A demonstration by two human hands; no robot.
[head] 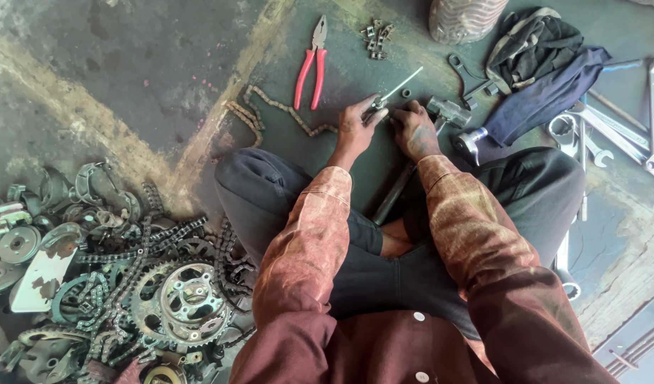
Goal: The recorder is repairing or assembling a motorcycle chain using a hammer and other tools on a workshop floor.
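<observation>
I sit cross-legged on a stained concrete floor. My left hand (357,125) pinches the end of a rusty drive chain (270,112) that snakes off to the left. A thin metal rod (401,87) slants up from between my hands, held at its lower end by the left fingers. My right hand (414,128) presses fingertips against the same spot on the chain end. A small ring-shaped piece (406,93) lies just beyond the fingers. A hammer (448,112) lies by the right hand, its handle running under my wrist toward my legs.
Red-handled pliers (311,67) and loose chain links (377,37) lie ahead. A dark cloth (547,85) and several wrenches (611,135) sit at right. A heap of sprockets and chains (114,284) fills the lower left. A patterned rounded object (463,18) stands at the top.
</observation>
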